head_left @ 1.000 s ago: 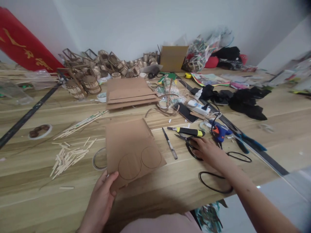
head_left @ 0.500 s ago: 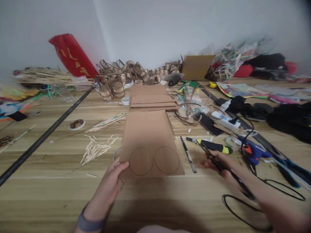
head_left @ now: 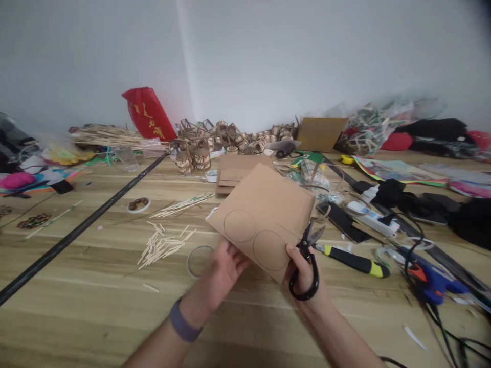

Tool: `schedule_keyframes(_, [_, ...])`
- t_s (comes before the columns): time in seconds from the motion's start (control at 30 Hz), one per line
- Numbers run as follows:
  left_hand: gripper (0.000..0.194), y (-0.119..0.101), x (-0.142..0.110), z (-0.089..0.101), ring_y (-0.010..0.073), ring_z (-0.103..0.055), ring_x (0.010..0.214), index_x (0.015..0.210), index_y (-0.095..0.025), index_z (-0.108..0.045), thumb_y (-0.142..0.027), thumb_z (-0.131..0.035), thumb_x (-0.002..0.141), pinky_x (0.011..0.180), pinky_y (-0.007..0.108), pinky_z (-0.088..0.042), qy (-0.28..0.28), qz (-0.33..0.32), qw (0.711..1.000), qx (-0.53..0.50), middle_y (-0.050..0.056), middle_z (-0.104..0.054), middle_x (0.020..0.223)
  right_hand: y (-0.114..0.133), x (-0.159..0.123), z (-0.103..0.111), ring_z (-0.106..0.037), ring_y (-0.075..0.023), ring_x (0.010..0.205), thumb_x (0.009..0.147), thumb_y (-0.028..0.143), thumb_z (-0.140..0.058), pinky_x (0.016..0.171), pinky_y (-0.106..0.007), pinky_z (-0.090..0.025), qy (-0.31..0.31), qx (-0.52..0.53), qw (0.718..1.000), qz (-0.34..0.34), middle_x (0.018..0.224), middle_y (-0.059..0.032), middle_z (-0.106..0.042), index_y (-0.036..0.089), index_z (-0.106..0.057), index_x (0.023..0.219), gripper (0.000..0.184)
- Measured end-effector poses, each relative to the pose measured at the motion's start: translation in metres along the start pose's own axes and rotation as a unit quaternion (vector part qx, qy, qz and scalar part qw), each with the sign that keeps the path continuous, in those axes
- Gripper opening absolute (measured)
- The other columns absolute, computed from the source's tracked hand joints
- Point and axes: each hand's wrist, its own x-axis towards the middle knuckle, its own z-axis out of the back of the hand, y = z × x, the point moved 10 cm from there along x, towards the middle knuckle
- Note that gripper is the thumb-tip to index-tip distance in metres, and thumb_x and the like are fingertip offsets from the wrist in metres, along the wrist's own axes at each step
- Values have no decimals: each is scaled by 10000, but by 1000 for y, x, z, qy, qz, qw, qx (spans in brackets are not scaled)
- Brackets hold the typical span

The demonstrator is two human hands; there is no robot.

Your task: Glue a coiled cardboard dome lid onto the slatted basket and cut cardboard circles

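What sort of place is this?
Likely a craft workroom: small slatted baskets crowd the far side of a wooden table, a glue gun lies at the right, and the held cardboard bears two circles.

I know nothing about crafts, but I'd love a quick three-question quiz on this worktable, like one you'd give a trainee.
1. How many complete circles are drawn on the cardboard sheet near the hands?
2. Which hand has the scissors?
A) left
B) right
C) neither
3. True or false: the blue glue gun lies farther right than the scissors, as the wearer sees it.

Key:
1. Two, side by side.
2. B, the right hand.
3. True.
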Motion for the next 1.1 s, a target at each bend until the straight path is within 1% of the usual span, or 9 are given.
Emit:
schedule_keyframes(0.07, [561,21,-1,1,313,-575,1231,1117,-217,-681,-403,-865,620,1062,430,-442,-36,21,999,-14,108,-708,1184,-11,-8,-3,-432,-91,467,688,447,-805,442,-189,-376,-11,21,999,-33,571,93,-460,226,-561,864,374])
schedule_keyframes(0.17, [350,31,2,16,283,-621,1178,1023,-238,-720,-269,-828,691,1047,399,-472,-103,28,994,-27,76,-746,1103,-7,-13,-9,-483,-108,532,738,507,-761,515,-216,-420,48,-33,998,-22,617,69,-505,219,-552,888,387])
schedule_keyframes(0.3, [226,9,7,49,234,-716,984,928,-180,-719,-183,-792,714,830,305,-590,-209,8,974,-90,58,-779,965,21,-1,0,-577,-168,670,816,604,-631,636,-286,-477,135,-170,975,45,763,-6,-615,228,-578,1007,425])
schedule_keyframes(0.37, [227,-5,5,62,193,-737,889,927,-161,-711,-131,-779,713,739,243,-596,-253,-11,960,-118,45,-785,921,24,2,1,-593,-191,734,780,596,-676,673,-298,-484,206,-269,940,34,815,-33,-633,223,-638,1022,446])
schedule_keyframes(0.43, [232,-12,3,68,171,-742,830,925,-156,-710,-108,-775,708,689,215,-593,-270,-20,954,-128,34,-787,892,22,-1,0,-599,-213,785,767,609,-681,705,-313,-492,261,-310,914,0,844,-47,-634,222,-664,1048,478])
schedule_keyframes(0.53, [240,-4,0,65,211,-745,848,876,-140,-721,-140,-822,657,719,256,-607,-247,3,962,-120,51,-788,864,10,-15,-7,-575,-211,767,782,666,-629,688,-324,-488,340,-295,891,-64,833,-50,-609,204,-648,1103,564])
schedule_keyframes(0.63, [300,13,0,55,272,-725,968,851,-139,-736,-237,-875,603,859,334,-593,-191,31,976,-96,79,-787,901,-4,-31,-16,-517,-169,677,791,713,-581,610,-298,-451,413,-267,865,-102,787,-35,-561,172,-628,1104,627])
schedule_keyframes(0.83, [385,40,-3,48,326,-653,1130,886,-147,-756,-345,-885,581,992,415,-523,-147,79,984,-66,116,-775,993,-10,-37,-18,-468,-148,645,763,803,-512,573,-278,-415,398,-266,869,-121,754,-21,-496,154,-596,1087,730])
schedule_keyframes(1.1, [361,37,-6,40,309,-625,1180,991,-171,-757,-392,-800,709,1052,430,-475,-90,58,994,16,98,-747,1120,-11,-39,-16,-442,-141,624,805,776,-482,531,-256,-390,420,-313,849,-74,731,-26,-504,152,-613,990,663])
